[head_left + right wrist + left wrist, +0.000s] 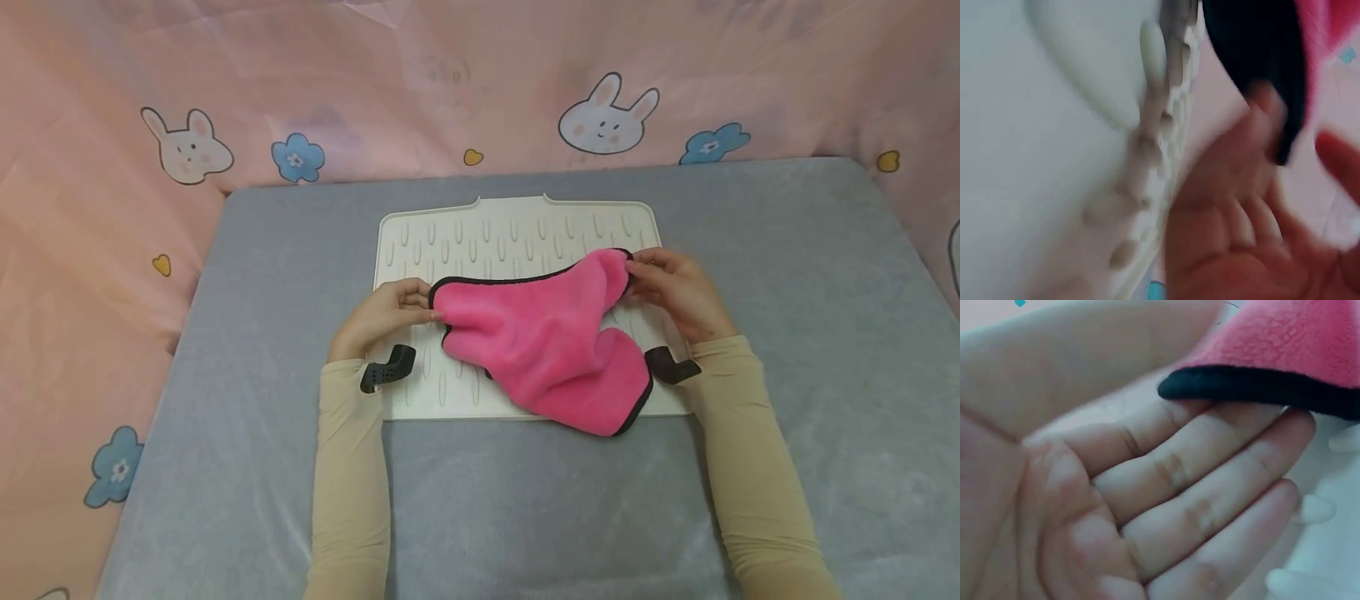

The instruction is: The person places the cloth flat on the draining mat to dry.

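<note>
A pink plush cloth (540, 333) with black edging lies rumpled over a cream ribbed mat (442, 242). My left hand (386, 312) pinches its left edge; in the left wrist view the fingers (1191, 481) lie beneath the black edging (1241, 384), the thumb blurred above. At the upper right corner, my right hand (671, 287) holds the cloth between thumb and fingertips. The right wrist view is blurred: fingers touch the black edging (1272, 75) from one side, while the thumb (1335, 159) is on the other. The cloth's lower right part droops past the mat's front edge.
A grey cloth-covered table (525, 500) carries the mat. Behind and to the left hangs a pink curtain (360, 75) with rabbits and flowers. Black wrist mounts (388, 368) stick out inward from both beige sleeves (348, 475), close above the mat.
</note>
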Demonstrator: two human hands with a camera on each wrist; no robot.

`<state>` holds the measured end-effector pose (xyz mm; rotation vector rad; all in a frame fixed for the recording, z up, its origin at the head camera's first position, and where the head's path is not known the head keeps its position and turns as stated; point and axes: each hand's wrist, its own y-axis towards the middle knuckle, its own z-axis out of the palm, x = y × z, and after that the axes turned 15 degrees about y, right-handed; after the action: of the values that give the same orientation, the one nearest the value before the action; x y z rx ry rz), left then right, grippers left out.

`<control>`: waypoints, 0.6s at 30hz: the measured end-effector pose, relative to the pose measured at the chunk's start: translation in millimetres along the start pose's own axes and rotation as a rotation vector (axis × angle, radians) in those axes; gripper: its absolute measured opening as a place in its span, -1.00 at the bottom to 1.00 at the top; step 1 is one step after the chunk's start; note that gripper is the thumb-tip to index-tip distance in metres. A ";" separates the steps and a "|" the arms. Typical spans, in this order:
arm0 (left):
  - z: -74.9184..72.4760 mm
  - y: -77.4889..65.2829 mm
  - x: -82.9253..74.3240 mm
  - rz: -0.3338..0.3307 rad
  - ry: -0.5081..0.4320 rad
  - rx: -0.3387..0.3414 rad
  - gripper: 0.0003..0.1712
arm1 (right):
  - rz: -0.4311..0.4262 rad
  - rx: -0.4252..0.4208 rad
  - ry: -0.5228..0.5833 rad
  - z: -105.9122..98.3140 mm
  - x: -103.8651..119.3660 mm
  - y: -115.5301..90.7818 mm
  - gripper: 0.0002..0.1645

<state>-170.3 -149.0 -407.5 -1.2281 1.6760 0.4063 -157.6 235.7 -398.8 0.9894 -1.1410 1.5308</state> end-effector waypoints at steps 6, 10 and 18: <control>1.1 2.2 -3.7 0.051 0.023 -0.025 -0.85 | 0.174 0.202 -0.315 -4.2 4.7 1.0 -0.56; 3.3 6.3 -5.5 0.004 -0.034 -0.105 -0.88 | 0.163 0.191 -0.319 -4.6 6.2 0.2 -0.57; 1.2 11.4 -1.1 -0.094 -0.239 -0.246 -0.93 | 0.140 0.148 -0.269 -0.9 6.1 11.3 -0.68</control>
<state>-179.5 -142.6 -410.1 -1.3726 1.3883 0.6896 -170.0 236.7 -395.5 1.2680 -1.3213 1.6466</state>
